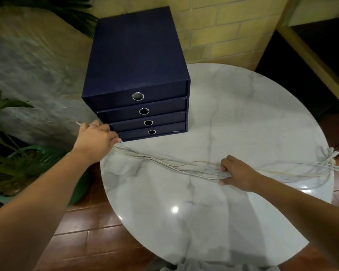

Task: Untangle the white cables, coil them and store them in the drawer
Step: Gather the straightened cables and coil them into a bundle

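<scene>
At the far left a potted plant (18, 153) stands on the floor beside the round marble tabletop (204, 212), and the left hand (95, 136) hovers at the tabletop's left edge, its grip clenched on 1 end of the white cables (164, 163), just in front of the dark blue drawer unit (137, 75) whose 4 drawers are all closed. From that grip the cables run in a loose bundle rightward across the tabletop to the right hand (237, 175), whose grip closes around the middle of the bundle, fingers above and thumb below. Past it, the cables trail on to their connectors (331, 153) at the tabletop's right edge.
</scene>
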The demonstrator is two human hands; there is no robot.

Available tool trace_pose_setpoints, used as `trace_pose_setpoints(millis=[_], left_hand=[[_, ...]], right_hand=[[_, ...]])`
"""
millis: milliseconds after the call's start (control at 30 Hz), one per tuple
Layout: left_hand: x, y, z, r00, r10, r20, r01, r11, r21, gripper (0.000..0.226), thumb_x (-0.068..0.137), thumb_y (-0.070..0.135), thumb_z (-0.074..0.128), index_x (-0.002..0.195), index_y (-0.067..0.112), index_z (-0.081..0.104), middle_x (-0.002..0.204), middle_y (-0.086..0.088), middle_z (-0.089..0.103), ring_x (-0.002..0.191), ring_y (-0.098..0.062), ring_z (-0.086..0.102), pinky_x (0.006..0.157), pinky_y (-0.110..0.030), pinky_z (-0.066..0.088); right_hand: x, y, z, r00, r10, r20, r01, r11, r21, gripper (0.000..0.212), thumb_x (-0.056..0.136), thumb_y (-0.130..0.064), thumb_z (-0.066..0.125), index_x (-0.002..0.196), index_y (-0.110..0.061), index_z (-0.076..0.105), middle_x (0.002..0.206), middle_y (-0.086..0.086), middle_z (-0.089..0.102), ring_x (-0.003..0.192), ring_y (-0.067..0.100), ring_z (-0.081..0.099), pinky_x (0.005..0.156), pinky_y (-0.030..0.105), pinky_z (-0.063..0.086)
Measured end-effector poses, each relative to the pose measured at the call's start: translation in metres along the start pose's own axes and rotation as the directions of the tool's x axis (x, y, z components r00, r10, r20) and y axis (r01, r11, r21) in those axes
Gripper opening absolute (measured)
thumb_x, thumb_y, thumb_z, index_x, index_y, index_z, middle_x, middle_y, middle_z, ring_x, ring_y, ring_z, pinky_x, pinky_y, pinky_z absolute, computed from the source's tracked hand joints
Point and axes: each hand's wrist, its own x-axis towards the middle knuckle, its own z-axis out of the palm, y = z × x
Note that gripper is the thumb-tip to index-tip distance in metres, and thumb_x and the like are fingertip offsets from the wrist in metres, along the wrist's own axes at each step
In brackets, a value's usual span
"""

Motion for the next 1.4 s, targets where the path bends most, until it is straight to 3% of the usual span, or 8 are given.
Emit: trace_pose_setpoints(millis=[133, 267, 433, 533, 700, 1000, 1200, 1400], left_hand=[[0.003, 0.02, 0.039, 0.981, -0.132, 0.144, 0.129, 0.991, 0.03, 0.032, 0.099, 0.041, 0.037, 0.121, 0.034, 0.06, 0.123, 0.0, 0.054, 0.118, -0.025, 0.045, 0.101, -0.044, 0.031], [0.002, 0.069, 0.054, 0.98, -0.174, 0.092, 0.191, 0.957, -0.22, 0.032, 0.096, 0.028, 0.049, 0.128, 0.027, 0.055, 0.129, -0.005, 0.049, 0.122, -0.03, 0.042, 0.103, -0.047, 0.033], [-0.004, 0.154, 0.037, 0.991, 0.124, -0.05, -0.132, 0.85, -0.51, 0.039, 0.089, 0.034, 0.049, 0.125, 0.023, 0.058, 0.126, -0.002, 0.053, 0.113, -0.028, 0.048, 0.092, -0.042, 0.043], [-0.006, 0.209, 0.023, 0.935, 0.355, 0.027, -0.287, 0.797, -0.531, 0.058, 0.089, 0.047, 0.052, 0.142, 0.026, 0.042, 0.146, 0.001, 0.039, 0.129, -0.025, 0.036, 0.104, -0.04, 0.037], [-0.003, 0.271, 0.017, 0.915, 0.395, 0.077, -0.324, 0.835, -0.445, 0.068, 0.092, 0.05, 0.052, 0.15, 0.027, 0.026, 0.155, 0.006, 0.025, 0.137, -0.019, 0.025, 0.109, -0.035, 0.027], [0.007, 0.332, 0.002, 0.924, 0.365, 0.115, -0.285, 0.858, -0.428, 0.065, 0.091, 0.052, 0.052, 0.147, 0.028, 0.031, 0.142, 0.006, 0.037, 0.13, -0.019, 0.033, 0.104, -0.032, 0.029], [0.016, 0.353, -0.005, 0.908, 0.401, 0.124, -0.308, 0.837, -0.453, 0.057, 0.087, 0.043, 0.058, 0.14, 0.03, 0.042, 0.132, 0.006, 0.044, 0.123, -0.018, 0.04, 0.102, -0.032, 0.032], [0.013, 0.389, -0.014, 0.928, 0.344, 0.145, -0.24, 0.847, -0.475, 0.065, 0.081, 0.059, 0.058, 0.136, 0.029, 0.044, 0.129, 0.005, 0.045, 0.121, -0.018, 0.04, 0.102, -0.034, 0.034]], right_hand=[[0.0, -0.003, 0.001, 1.0, 0.005, -0.011, -0.005, 1.0, -0.011, 0.041, 0.073, -0.033, 0.077, 0.09, -0.017, 0.044, 0.093, -0.002, 0.04, 0.079, 0.017, 0.043, 0.066, 0.026, 0.03], [0.0, -0.003, 0.0, 1.0, 0.008, -0.018, -0.008, 1.0, 0.012, 0.041, 0.073, -0.031, 0.077, 0.09, -0.017, 0.044, 0.094, -0.001, 0.041, 0.081, 0.017, 0.043, 0.068, 0.027, 0.031], [-0.003, -0.003, 0.002, 0.999, -0.003, -0.032, 0.005, 0.997, 0.08, 0.042, 0.071, -0.031, 0.079, 0.092, -0.019, 0.044, 0.095, -0.002, 0.041, 0.083, 0.017, 0.044, 0.07, 0.027, 0.033], [-0.007, 0.004, 0.001, 0.998, -0.025, -0.05, 0.033, 0.985, 0.167, 0.044, 0.068, -0.027, 0.082, 0.098, -0.017, 0.05, 0.094, -0.004, 0.042, 0.084, 0.014, 0.044, 0.069, 0.021, 0.033], [-0.023, 0.028, -0.008, 0.997, -0.049, -0.062, 0.063, 0.969, 0.239, 0.057, 0.064, -0.026, 0.085, 0.112, -0.015, 0.056, 0.092, -0.015, 0.039, 0.083, -0.002, 0.042, 0.072, 0.006, 0.032], [-0.064, 0.119, -0.051, 0.997, -0.041, -0.065, 0.028, 0.983, -0.182, 0.097, 0.056, -0.052, 0.083, 0.138, -0.025, 0.037, 0.121, -0.001, 0.038, 0.109, 0.018, 0.039, 0.089, 0.027, 0.037], [-0.085, 0.171, -0.076, 1.0, -0.018, 0.006, 0.019, 0.939, -0.344, 0.1, 0.057, -0.062, 0.076, 0.14, -0.032, 0.029, 0.128, -0.004, 0.031, 0.116, 0.017, 0.033, 0.098, 0.032, 0.031], [-0.099, 0.202, -0.088, 0.996, -0.049, 0.075, 0.076, 0.903, -0.423, 0.095, 0.064, -0.062, 0.069, 0.142, -0.03, 0.025, 0.131, -0.007, 0.032, 0.118, 0.015, 0.033, 0.101, 0.033, 0.031]])
